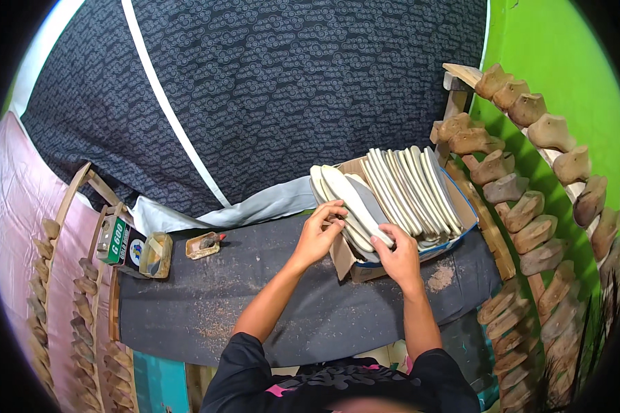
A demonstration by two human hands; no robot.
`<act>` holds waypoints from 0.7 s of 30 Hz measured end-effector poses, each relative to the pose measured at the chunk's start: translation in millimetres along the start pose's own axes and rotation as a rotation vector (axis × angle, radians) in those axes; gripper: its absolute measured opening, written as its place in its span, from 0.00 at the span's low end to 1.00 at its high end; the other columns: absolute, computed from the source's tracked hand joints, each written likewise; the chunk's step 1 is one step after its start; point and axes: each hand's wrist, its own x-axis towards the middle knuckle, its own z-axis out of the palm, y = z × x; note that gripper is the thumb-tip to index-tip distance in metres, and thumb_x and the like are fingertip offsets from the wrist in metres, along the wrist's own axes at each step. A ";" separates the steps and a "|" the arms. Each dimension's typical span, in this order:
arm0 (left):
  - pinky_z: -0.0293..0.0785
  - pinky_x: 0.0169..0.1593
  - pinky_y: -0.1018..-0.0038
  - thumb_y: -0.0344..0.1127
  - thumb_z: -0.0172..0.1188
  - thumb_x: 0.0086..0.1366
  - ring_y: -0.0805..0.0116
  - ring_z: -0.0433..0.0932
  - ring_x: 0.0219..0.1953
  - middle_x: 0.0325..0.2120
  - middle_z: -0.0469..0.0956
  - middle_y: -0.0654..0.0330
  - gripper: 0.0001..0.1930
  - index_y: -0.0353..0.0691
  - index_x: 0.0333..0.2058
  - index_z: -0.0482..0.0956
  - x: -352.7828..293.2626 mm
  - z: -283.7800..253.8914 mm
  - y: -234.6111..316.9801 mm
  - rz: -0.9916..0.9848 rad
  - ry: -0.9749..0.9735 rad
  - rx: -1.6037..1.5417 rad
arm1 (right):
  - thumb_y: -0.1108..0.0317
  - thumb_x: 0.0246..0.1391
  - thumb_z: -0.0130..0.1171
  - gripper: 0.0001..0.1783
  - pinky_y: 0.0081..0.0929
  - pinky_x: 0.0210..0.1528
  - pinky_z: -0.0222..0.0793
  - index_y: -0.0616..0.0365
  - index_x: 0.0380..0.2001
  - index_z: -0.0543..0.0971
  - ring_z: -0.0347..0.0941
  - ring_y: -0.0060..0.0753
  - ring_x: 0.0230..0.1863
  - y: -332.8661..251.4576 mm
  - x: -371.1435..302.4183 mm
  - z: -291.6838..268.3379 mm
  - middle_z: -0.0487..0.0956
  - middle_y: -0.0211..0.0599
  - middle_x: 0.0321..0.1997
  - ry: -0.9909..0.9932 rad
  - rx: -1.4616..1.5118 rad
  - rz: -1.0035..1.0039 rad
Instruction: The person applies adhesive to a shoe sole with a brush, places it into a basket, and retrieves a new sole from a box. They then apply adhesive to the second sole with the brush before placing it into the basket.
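Cream and grey shoe insoles (408, 196) stand packed on edge in a cardboard box (470, 206) on the dark-covered table. At the box's left side, several more insoles lean at a slant. A pale insole (348, 196) is uppermost among these. My right hand (398, 256) grips its near end, thumb on top. Beside its left edge, my left hand (322, 230) is closed with curled fingers against the slanted insoles. How many layers the left fingers hold is hidden.
Wooden shoe lasts (554, 131) line racks on the right, and more lasts (83, 310) hang at the left. A green-and-black tin (122, 244), a yellowish container (157, 255) and a small tray (203, 246) stand on the table's left. Brown dust (217, 323) is scattered over the cloth.
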 end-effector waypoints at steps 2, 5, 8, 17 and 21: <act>0.70 0.44 0.77 0.26 0.54 0.59 0.73 0.75 0.40 0.52 0.69 0.56 0.10 0.35 0.41 0.75 -0.1 -1.9 -4.1 -0.044 0.005 -0.049 | 0.68 0.51 0.60 0.14 0.27 0.37 0.71 0.67 0.38 0.77 0.78 0.32 0.33 -6.5 2.7 -5.6 0.80 0.47 0.29 -0.024 0.043 0.070; 0.69 0.46 0.75 0.27 0.54 0.59 0.71 0.73 0.43 0.53 0.68 0.56 0.10 0.36 0.41 0.75 -1.9 -0.5 -3.5 -0.039 -0.003 -0.029 | 0.69 0.57 0.52 0.12 0.26 0.34 0.72 0.69 0.36 0.77 0.78 0.28 0.30 9.0 0.9 -4.8 0.79 0.43 0.26 -0.013 0.057 0.061; 0.68 0.48 0.73 0.30 0.54 0.61 0.70 0.72 0.45 0.54 0.67 0.55 0.10 0.37 0.41 0.75 -3.8 4.7 2.4 -0.007 -0.007 0.041 | 0.69 0.62 0.48 0.13 0.25 0.30 0.72 0.71 0.36 0.75 0.78 0.30 0.27 10.7 -1.4 -7.6 0.78 0.43 0.25 0.065 0.292 0.065; 0.69 0.50 0.70 0.42 0.50 0.66 0.65 0.73 0.48 0.52 0.68 0.53 0.25 0.35 0.57 0.60 -23.4 4.9 12.8 -0.266 0.014 -0.431 | 0.59 0.67 0.37 0.22 0.26 0.30 0.76 0.72 0.41 0.70 0.78 0.35 0.26 -9.9 -20.1 -10.5 0.79 0.50 0.31 -0.088 0.901 0.160; 0.69 0.53 0.64 0.43 0.56 0.62 0.61 0.70 0.53 0.54 0.68 0.52 0.30 0.34 0.58 0.59 -40.8 -6.3 27.3 -0.167 0.062 -0.641 | 0.60 0.65 0.39 0.21 0.27 0.29 0.76 0.72 0.42 0.70 0.78 0.37 0.26 -29.5 -35.7 10.0 0.78 0.49 0.30 -0.281 1.033 0.287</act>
